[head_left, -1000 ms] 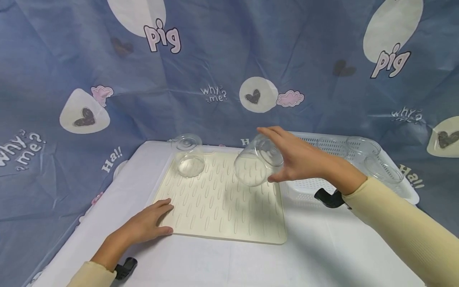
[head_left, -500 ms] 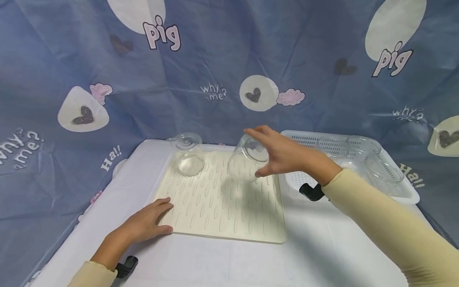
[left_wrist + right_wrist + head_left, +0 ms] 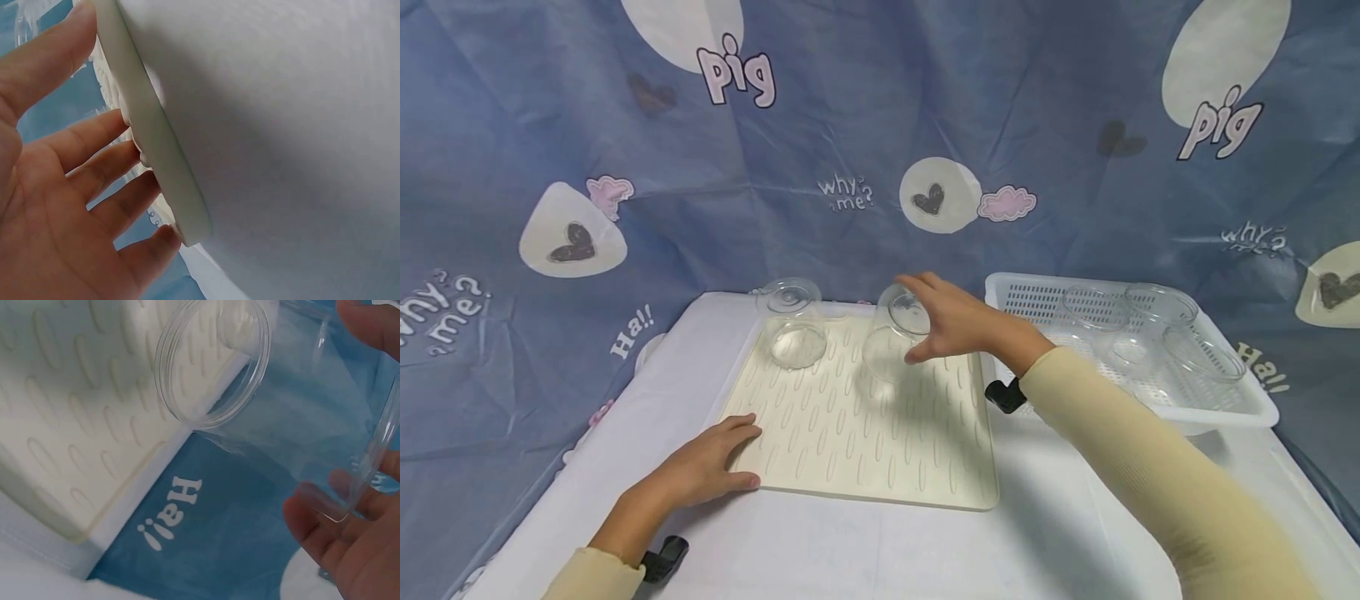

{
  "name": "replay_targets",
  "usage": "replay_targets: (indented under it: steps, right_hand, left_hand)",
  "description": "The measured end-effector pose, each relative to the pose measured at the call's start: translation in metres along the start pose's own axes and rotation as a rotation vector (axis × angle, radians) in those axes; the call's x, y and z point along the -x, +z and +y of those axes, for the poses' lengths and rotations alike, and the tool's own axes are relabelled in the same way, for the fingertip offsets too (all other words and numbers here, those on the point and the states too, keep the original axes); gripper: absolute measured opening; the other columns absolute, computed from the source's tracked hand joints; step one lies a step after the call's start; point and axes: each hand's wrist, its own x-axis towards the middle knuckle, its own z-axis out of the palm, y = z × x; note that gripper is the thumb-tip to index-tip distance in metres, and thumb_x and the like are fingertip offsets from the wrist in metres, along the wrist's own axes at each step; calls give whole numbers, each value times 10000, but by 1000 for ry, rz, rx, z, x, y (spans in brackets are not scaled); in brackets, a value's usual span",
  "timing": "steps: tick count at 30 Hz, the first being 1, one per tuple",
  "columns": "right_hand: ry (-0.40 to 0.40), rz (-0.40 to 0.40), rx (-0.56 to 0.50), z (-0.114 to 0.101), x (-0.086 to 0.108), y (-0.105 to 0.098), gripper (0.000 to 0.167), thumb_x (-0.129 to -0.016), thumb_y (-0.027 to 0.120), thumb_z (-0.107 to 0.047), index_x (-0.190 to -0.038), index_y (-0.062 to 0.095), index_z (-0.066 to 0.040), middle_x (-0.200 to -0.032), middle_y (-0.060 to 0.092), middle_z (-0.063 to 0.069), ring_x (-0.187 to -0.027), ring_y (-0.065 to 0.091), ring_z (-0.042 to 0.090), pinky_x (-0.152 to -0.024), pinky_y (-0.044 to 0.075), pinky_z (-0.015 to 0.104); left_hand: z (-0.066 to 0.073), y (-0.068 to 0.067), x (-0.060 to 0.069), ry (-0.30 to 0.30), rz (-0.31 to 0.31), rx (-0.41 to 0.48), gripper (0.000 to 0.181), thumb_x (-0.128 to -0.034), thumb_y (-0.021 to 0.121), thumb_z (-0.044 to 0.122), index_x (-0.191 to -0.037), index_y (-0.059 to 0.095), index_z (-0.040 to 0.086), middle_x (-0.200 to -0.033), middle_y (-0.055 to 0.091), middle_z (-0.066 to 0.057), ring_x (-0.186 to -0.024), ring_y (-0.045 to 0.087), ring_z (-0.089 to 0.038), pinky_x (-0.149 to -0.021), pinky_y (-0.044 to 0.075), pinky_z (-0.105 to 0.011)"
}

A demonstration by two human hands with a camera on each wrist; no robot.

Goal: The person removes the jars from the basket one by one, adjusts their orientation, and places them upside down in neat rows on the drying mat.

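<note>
Where the right hand [image 3: 951,321] grips: thumb and curled fingers are clamped on a clear, cylindrical, see-through cup [image 3: 886,343], spread across it near its base end.
Held cup: in the grip, upside down and slightly tilted, its closed base up by the fingers and its round mouth pointing down and away from the palm; whether the rim touches what lies below cannot be told.
Beneath the grip: a cream rectangular mat [image 3: 865,450] patterned with raised narrow ovals, the right hand's shadow falling on it.
Left of the grip: a second clear cylindrical cup [image 3: 797,346], upside down at the mat's far left corner, well apart from the held one.
Nearer the person and left of the grip: the left hand [image 3: 700,468], fingers extended and apart, the tips touching the mat's edge by its near left corner.
Right of the grip: a white perforated plastic basket [image 3: 1030,304] holding several clear cups [image 3: 1204,354], mouths upward, some leaning.
Around the grip: a white cloth-covered table [image 3: 820,550] under mat and basket.
Behind the grip: a blue fabric backdrop [image 3: 820,117] printed with hearts, clouds and white lettering.
</note>
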Motion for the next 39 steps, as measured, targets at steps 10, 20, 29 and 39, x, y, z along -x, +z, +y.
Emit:
replay_targets:
  steps: [10, 20, 29, 39]
  right_hand:
    - [92, -17, -44, 6, -24, 15, 1109, -709, 855, -420, -1587, 211, -203, -1536, 353, 168, -1309, 509, 366, -1061, 463, 565]
    - [131, -15, -112, 8, -40, 23, 1106, -706, 865, -411, -1572, 220, -175, -1519, 358, 181, -1353, 467, 371, -1111, 433, 554]
    - [148, 8, -115, 7, -50, 31, 1107, -706, 855, -437, -1581, 221, -199, -1457, 409, 171, -1281, 504, 346, -1088, 457, 521]
    - [162, 0, -171, 6, -59, 45, 1124, -712, 860, -426, -1591, 194, -205, -1504, 357, 186, -1354, 447, 363, -1125, 424, 532]
  left_hand:
    - [2, -2, 1, -16, -24, 19, 729, -791, 818, 358, -1366, 548, 0, -1519, 421, -228, -1379, 410, -495, -1070, 412, -626]
    - [1, -1, -1, -14, -22, 12, 727, -788, 822, 349, -1364, 550, -1, -1519, 422, -226, -1380, 413, -492, -1070, 415, -621]
    - [0, -1, 0, -26, -19, 25, 736, -788, 819, 363, -1371, 547, 6, -1527, 418, -215, -1389, 408, -483, -1078, 409, -621]
    - [0, 1, 1, -11, -7, 28, 730, -793, 817, 362, -1367, 549, -2, -1520, 423, -226, -1382, 406, -495, -1075, 406, -629]
